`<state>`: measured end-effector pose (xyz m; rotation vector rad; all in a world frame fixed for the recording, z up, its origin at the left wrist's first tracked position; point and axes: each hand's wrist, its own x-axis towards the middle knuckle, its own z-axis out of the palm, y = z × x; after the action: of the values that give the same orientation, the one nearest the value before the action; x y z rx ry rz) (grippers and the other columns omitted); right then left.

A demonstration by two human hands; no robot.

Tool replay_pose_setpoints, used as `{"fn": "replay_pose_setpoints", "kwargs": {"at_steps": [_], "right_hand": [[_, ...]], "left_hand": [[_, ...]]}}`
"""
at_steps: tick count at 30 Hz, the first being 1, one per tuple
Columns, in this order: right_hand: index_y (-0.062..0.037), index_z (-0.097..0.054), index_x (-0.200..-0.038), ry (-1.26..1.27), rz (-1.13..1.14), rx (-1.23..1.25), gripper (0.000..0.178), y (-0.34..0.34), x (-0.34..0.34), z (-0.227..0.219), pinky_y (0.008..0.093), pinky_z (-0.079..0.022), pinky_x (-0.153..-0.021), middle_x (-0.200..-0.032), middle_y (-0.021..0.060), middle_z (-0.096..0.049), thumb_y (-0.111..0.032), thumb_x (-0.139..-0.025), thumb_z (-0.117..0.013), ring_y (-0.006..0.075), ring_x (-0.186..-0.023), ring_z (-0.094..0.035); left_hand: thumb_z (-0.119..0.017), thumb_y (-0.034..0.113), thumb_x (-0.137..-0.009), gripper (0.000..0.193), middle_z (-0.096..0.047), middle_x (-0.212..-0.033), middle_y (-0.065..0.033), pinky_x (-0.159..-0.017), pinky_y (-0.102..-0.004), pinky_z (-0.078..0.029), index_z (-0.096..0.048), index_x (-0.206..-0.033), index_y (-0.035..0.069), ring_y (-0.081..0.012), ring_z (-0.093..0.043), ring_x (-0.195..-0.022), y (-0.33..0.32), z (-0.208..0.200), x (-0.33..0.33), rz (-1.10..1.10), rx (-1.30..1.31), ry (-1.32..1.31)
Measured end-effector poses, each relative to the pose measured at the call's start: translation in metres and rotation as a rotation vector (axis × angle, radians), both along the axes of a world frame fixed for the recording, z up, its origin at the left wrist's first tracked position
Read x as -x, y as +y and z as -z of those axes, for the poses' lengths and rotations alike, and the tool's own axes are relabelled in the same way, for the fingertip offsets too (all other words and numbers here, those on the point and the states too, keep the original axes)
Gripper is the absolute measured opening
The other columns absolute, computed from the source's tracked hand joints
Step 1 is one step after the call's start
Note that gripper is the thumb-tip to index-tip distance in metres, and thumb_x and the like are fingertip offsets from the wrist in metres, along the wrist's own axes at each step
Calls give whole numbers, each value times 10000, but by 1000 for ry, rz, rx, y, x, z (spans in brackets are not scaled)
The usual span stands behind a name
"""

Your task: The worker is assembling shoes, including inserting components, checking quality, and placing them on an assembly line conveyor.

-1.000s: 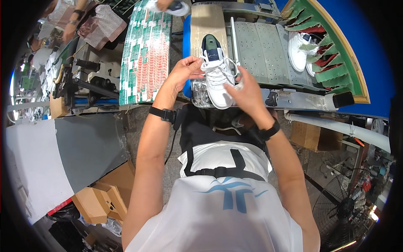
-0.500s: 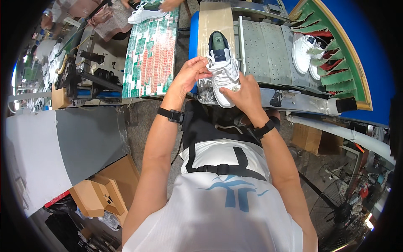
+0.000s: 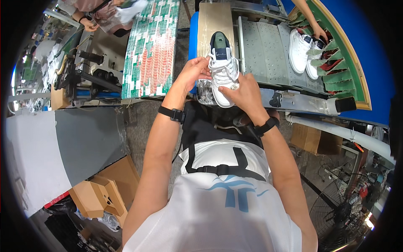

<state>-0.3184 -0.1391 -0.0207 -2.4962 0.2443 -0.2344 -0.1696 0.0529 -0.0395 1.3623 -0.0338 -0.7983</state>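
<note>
A white lace-up sneaker [image 3: 224, 77] with a dark lining and green insole lies on a brown board [image 3: 216, 17], toe toward me. My left hand [image 3: 194, 74] is at the left side of its lacing, fingers closed in a pinch on the shoelace [image 3: 212, 63]. The fingertips partly hide the lace there. My right hand [image 3: 247, 93] grips the sneaker's front from the right, with the thumb laid over the toe and the other fingers hidden along the far side.
Right of the board runs a plated conveyor [image 3: 262, 52]. On it a pair of white sneakers [image 3: 300, 52] stands by green hanging strips [image 3: 336, 71], and another person's hand [image 3: 320, 32] touches them. A wrapped stack [image 3: 151, 54] stands left, beside another person's hand [image 3: 90, 25].
My hands have barely moved on the sneaker. A person's hand has come in at the conveyor pair. At the upper left, the white shoe has lifted off the stack and is blurred.
</note>
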Motion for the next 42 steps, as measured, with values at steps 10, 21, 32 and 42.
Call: {"fn": "replay_pose_setpoints", "kwargs": {"at_steps": [10,21,32,42], "right_hand": [[64,-694,-1175,-28,29,90,788,14,-12,1,505,-547,-769,-953,221,-642,-521,-709,-944,409,-880,-665],[78,-677,-1242,-2,-27,66,856,9,-10,-2,480,-551,-771,-941,219,-640,-526,-699,-947,394,-883,-667],[13,-689,-1298,16,-35,65,839,5,-15,-1,486,-556,-787,-954,224,-644,-525,-712,-955,416,-891,-666],[0,-694,-1280,44,-44,36,810,4,-14,0,493,-555,-798,-958,223,-652,-524,-718,-951,423,-894,-663]], "left_hand": [[-677,196,-1033,163,-635,-839,4,-766,-329,-636,-666,-935,67,-109,-646,-777,3,-4,-5,66,-4,-28],[-657,188,-1095,245,-615,-794,34,-684,-281,-552,-629,-878,77,-66,-600,-714,11,-3,33,153,80,-197],[-640,213,-1060,248,-634,-753,10,-655,-276,-550,-681,-897,31,-83,-620,-677,24,11,49,48,-107,-230],[-623,235,-1090,228,-682,-886,8,-737,-286,-586,-693,-982,47,-82,-651,-775,3,-2,5,70,-8,-214]]}}
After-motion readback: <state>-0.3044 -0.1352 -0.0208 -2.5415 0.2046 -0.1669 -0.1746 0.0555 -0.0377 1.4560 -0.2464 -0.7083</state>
